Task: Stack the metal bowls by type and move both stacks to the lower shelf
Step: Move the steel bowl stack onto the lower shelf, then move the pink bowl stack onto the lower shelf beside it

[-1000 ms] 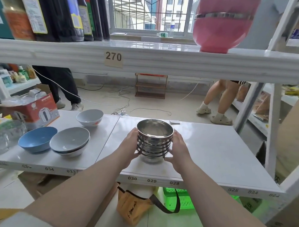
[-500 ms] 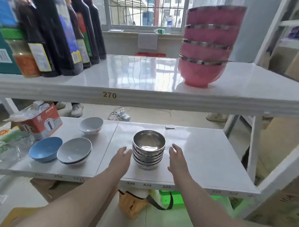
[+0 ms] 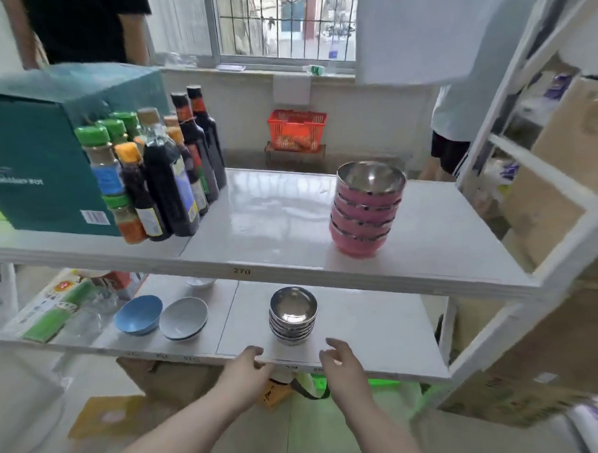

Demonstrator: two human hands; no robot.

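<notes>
A stack of several plain silver metal bowls (image 3: 293, 315) stands on the lower shelf (image 3: 374, 339), near its front edge. A stack of several pink-sided metal bowls (image 3: 365, 213) stands on the upper shelf (image 3: 267, 234), to the right. My left hand (image 3: 246, 369) and my right hand (image 3: 337, 360) hover at the lower shelf's front edge, just in front of the silver stack and apart from it. Both hands hold nothing, their fingers loosely spread.
Sauce bottles (image 3: 172, 173) and a teal box (image 3: 38, 162) fill the upper shelf's left. A blue bowl (image 3: 138, 314), a grey bowl (image 3: 184, 318) and packets sit left on the lower shelf. White shelf posts (image 3: 491, 115) rise at right. People stand behind the shelving.
My hands let go of the silver stack and drew back to the shelf's front edge. The view rose, so the upper shelf and pink stack are now seen from above.
</notes>
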